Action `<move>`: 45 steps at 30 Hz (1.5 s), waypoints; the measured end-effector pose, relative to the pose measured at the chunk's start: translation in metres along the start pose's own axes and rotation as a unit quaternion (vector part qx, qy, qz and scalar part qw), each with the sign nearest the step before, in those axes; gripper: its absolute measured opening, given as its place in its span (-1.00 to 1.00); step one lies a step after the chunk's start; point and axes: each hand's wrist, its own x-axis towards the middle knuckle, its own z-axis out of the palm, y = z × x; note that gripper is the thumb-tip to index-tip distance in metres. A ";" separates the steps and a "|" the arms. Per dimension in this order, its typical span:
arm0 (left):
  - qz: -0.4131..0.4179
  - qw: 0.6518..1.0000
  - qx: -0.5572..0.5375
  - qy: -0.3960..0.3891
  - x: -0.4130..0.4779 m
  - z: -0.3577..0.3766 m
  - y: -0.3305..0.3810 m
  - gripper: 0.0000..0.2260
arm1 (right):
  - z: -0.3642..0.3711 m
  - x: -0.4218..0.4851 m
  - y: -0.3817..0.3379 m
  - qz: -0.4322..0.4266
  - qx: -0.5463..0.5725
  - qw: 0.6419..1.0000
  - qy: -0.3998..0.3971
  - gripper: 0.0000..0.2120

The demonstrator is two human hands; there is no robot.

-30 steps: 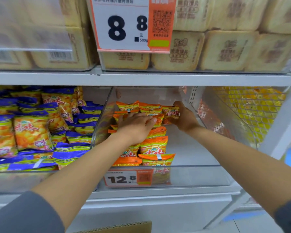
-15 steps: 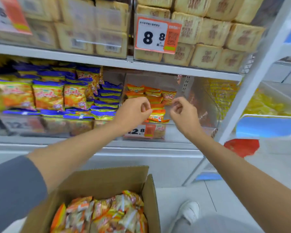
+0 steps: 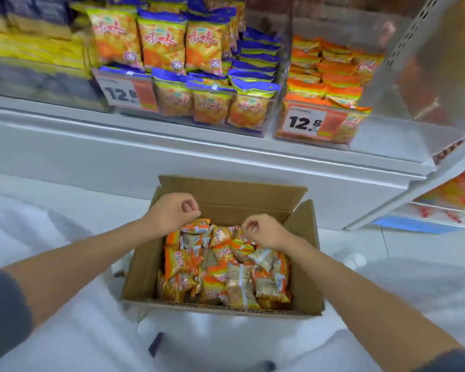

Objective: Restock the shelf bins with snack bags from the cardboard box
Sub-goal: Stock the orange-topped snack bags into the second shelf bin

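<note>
Both hands hover over the far end of the open cardboard box [image 3: 220, 253], which sits on the floor below the shelf. The left hand [image 3: 172, 213] is loosely curled, fingers pressed toward the thumb, empty, just above the bags. The right hand [image 3: 263, 232] is curled the same way, fingertips touching or nearly touching an orange snack bag [image 3: 226, 234]; whether it pinches the bag I cannot tell. The box is full of orange snack bags, placed close so each reach is short. Above the box, the orange-bag bin [image 3: 325, 103] has room at its right side, likely their destination.
</note>
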 end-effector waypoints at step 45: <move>-0.180 0.914 -0.334 -0.144 -0.011 0.065 -0.026 -0.63 | 0.049 0.031 0.063 0.114 -0.231 0.952 -0.165 -0.36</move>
